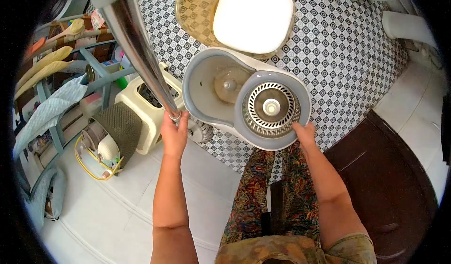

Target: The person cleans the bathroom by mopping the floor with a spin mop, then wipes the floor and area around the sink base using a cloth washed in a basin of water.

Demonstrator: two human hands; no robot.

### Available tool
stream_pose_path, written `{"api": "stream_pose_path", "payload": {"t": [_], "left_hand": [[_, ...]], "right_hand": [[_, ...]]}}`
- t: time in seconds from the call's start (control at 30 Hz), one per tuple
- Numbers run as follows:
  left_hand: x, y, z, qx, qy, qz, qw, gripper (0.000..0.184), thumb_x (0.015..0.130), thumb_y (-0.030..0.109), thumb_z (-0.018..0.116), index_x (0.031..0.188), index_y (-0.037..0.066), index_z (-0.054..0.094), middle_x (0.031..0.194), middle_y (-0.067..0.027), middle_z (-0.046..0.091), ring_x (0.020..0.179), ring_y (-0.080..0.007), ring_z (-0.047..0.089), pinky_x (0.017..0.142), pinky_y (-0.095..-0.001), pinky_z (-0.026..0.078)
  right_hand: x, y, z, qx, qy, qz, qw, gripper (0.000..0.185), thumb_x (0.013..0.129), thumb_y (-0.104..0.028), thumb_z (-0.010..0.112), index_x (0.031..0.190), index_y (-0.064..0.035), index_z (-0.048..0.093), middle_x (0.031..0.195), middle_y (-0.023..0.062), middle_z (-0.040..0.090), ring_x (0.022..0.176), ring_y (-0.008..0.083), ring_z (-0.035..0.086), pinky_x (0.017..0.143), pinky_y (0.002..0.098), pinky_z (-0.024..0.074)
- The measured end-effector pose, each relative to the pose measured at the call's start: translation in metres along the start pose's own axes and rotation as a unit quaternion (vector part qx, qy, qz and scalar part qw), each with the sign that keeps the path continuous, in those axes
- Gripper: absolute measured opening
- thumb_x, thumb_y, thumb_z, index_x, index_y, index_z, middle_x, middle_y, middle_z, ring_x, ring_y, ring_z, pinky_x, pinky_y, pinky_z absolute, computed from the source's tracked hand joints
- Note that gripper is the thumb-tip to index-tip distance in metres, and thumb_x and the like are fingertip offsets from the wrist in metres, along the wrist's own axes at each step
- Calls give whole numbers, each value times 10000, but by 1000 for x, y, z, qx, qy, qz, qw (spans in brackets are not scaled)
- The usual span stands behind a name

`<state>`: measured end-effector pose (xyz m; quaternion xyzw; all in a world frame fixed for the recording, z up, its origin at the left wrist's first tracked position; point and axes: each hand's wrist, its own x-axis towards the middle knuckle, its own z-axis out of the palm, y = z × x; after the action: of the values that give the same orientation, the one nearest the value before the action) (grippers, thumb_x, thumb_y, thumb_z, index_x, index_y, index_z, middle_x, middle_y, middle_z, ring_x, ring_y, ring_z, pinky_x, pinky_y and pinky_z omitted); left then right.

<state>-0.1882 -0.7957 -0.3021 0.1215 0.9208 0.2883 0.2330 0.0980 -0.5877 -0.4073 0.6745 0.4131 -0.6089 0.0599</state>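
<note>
A person's left hand (174,133) grasped a metal mop pole (133,43), its fingers wrapped around the shaft at eight o'clock from a grey-and-white mop bucket (196,88). At the bucket's four o'clock, the right hand (305,133) gripped its rim, thumb on top. The bucket stood on patterned flooring (345,53), twelve o'clock from the person's legs (244,193), its spin basket (256,116) nearest the right hand.
</note>
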Motion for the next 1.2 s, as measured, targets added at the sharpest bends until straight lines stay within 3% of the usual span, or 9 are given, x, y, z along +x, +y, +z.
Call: {"api": "stream_pose_path", "payload": {"t": [0.37,0.4,0.5,0.63,0.83,0.9,1.0,1.03,1.2], "left_hand": [[11,9,20,16,9,35,999,134,818,142,549,870,40,481,685,5,500,617,-73,444,561,-218,382],[12,7,21,0,-4,-37,999,130,820,142,549,871,41,484,705,4,504,637,-78,445,584,-223,384],[14,9,25,-32,-8,0,999,177,801,147,570,852,7,474,738,-50,538,684,-120,486,652,-253,412],[18,15,36,-13,-12,-7,1000,180,797,151,576,852,11,478,753,-47,540,680,-120,487,645,-254,413],[35,18,60,76,-36,32,996,197,779,152,587,860,0,492,719,-86,550,650,-145,508,628,-275,420],[41,15,70,42,-45,19,998,213,766,162,596,858,1,493,716,-117,550,633,-190,512,629,-292,420],[54,-8,82,133,-13,101,986,263,746,203,609,856,-8,497,776,-179,562,672,-319,522,648,-350,422],[53,1,80,145,-36,42,988,267,753,206,602,862,-15,499,793,-188,563,698,-322,533,658,-357,423],[52,6,84,118,-51,68,989,252,770,189,593,881,-16,499,789,-153,569,688,-241,528,662,-329,427]], "right_hand": [[27,32,27,-15,31,-77,996,320,617,-173,603,888,-3,598,805,127,619,740,225,595,682,321,444],[30,33,28,-34,53,-62,996,331,604,-204,615,864,0,603,768,123,622,708,228,601,663,321,452],[33,31,29,-59,19,-56,997,313,658,-88,562,952,20,567,862,101,598,764,185,572,674,281,440],[38,27,29,-90,3,-41,995,337,626,-128,596,931,13,574,823,87,608,741,170,578,666,285,443],[54,46,31,-64,16,-63,996,356,592,-234,631,876,-20,612,769,122,629,714,234,611,656,322,464],[66,59,29,-60,-30,-7,998,358,617,-115,612,951,4,569,827,92,611,731,159,585,655,284,453],[64,57,28,-49,-12,-12,999,405,625,-114,638,1003,1,550,867,116,607,759,191,592,661,295,473],[63,54,30,-34,-5,23,999,430,639,-130,664,1027,0,533,899,126,601,790,212,593,703,308,482],[66,54,21,-12,-35,11,999,688,596,-331,724,1119,11,436,1041,199,531,949,280,535,808,357,428]]}}
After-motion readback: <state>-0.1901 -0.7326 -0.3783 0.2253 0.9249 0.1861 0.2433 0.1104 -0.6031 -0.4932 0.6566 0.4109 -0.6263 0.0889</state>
